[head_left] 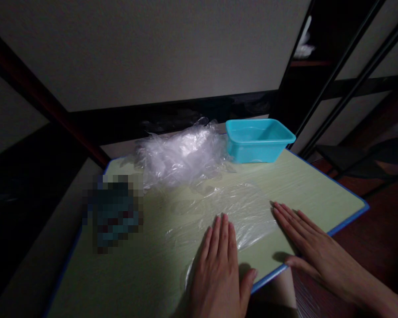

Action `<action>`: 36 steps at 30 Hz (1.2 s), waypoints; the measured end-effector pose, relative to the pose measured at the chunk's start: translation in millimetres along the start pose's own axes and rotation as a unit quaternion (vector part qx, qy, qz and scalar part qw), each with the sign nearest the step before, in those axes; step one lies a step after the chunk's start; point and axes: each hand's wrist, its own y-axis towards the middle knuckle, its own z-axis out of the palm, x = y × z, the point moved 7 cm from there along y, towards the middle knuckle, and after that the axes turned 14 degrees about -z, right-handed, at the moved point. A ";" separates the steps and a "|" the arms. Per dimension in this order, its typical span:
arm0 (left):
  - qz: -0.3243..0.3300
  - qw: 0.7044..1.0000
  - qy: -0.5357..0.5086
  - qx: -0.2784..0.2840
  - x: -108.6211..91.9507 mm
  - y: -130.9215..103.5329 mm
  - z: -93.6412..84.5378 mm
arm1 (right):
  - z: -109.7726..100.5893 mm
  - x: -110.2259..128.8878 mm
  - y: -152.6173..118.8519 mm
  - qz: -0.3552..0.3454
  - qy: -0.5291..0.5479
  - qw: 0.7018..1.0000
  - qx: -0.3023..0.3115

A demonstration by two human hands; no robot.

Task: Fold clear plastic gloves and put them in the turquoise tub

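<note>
A clear plastic bag (242,207) lies spread flat on the pale green tabletop (321,190). Across its near left part rests my left hand (219,265), fingers stretched out and thumb apart, palm down. At the bag's right edge is my right hand (305,243), also flat with fingers extended and its thumb near the table's front edge. Neither hand grips anything. Beyond the flat bag sits a crumpled heap of clear plastic bags (185,154).
A turquoise plastic basin (260,141) stands at the back right, beside the heap. On the left lies a blurred-out object (116,214) whose kind I cannot make out. Blue edging (348,218) borders the table. Cabinet panels (172,53) rise behind it, and a dark chair (354,161) is at the right.
</note>
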 end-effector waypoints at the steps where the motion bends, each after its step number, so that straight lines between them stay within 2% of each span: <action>1: 0.000 1.000 0.001 0.000 0.2 0.3 -0.1 | -0.3 -1.8 -1.1 0.004 -0.001 1.000 -0.004; 14: -0.034 0.999 -0.029 0.008 5.9 -3.0 0.4 | -1.0 -2.6 -1.0 0.005 -0.028 0.999 -0.024; 21: 0.004 0.998 -0.062 0.007 2.6 -0.7 -10.2 | -4.1 -2.5 -1.2 0.018 -0.005 0.999 -0.036; 26: 0.007 0.997 -0.079 -0.021 4.6 -1.6 -14.8 | -7.0 18.1 12.1 -0.017 0.016 0.999 -0.029; 31: 0.007 0.987 -0.129 -0.096 6.0 -2.6 -27.1 | -2.0 48.2 33.5 -0.071 0.029 0.997 -0.003; 36: 0.011 0.981 -0.162 -0.107 6.0 -1.0 -30.1 | 1.3 61.7 45.4 -0.091 0.042 0.995 0.012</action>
